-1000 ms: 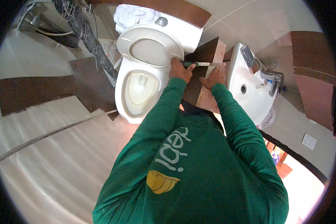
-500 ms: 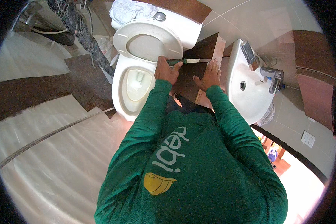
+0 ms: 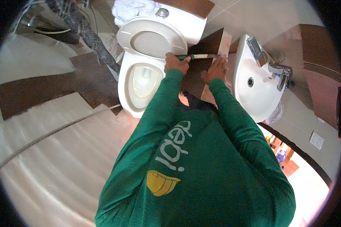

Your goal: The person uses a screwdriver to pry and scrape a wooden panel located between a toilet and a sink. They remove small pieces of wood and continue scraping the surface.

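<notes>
My left hand [image 3: 177,63] is closed around the green handle of a file-like tool [image 3: 202,56] with a long, flat, whitish blade. The blade points right across a dark brown board [image 3: 199,73] and reaches a pale strip [image 3: 224,43] along the board's right side. Pressed on that strip is my right hand [image 3: 216,70], fingers stretched out and close together. Its fingertips lie by the blade's far end and partly hide it; whether they touch it I cannot tell.
Left of the board stands a white toilet [image 3: 125,89], lid up. On the right is a white sink [image 3: 240,92] with a metal faucet [image 3: 280,75] and a grey block [image 3: 255,49] on its rim. Translucent sheeting [image 3: 64,151] and brown sheets [image 3: 38,87] lie to the left.
Both hands appear slightly further right and up, partly because the whole view has shifted. The right hand's fingers have drawn closer together by the blade's end.
</notes>
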Tool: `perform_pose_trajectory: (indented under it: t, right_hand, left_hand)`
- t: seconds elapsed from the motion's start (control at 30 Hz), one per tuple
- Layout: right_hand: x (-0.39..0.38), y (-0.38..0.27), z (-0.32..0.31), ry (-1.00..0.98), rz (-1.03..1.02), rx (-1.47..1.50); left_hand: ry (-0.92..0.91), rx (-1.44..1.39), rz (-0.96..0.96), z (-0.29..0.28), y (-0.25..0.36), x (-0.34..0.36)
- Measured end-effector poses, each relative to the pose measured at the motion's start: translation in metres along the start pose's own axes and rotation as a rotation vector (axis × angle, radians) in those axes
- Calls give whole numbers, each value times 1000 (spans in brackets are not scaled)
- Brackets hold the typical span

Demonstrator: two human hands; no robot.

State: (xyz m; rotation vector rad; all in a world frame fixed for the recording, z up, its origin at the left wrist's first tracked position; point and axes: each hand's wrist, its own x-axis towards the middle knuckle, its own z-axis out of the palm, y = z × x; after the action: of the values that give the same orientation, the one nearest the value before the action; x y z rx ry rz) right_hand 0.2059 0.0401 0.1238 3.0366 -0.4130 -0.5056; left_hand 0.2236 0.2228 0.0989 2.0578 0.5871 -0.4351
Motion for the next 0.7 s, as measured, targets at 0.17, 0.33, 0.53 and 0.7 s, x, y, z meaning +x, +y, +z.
perform_pose_trajectory:
  t: [0.17,0.33,0.53,0.7]
  right_hand:
    - [3,18,-6,44,-48,71]
    - [-36,43,24,429,-264,220]
    - [-114,19,0,10,130,1042]
    - [-122,13,-15,206,107,950]
  left_hand:
    - [-65,34,168,-31,15,-11]
    - [-7,-108,335,-23,-39,-45]
    - [-31,-221,482,1,-52,-118]
    - [-363,-139,743,-15,-37,-135]
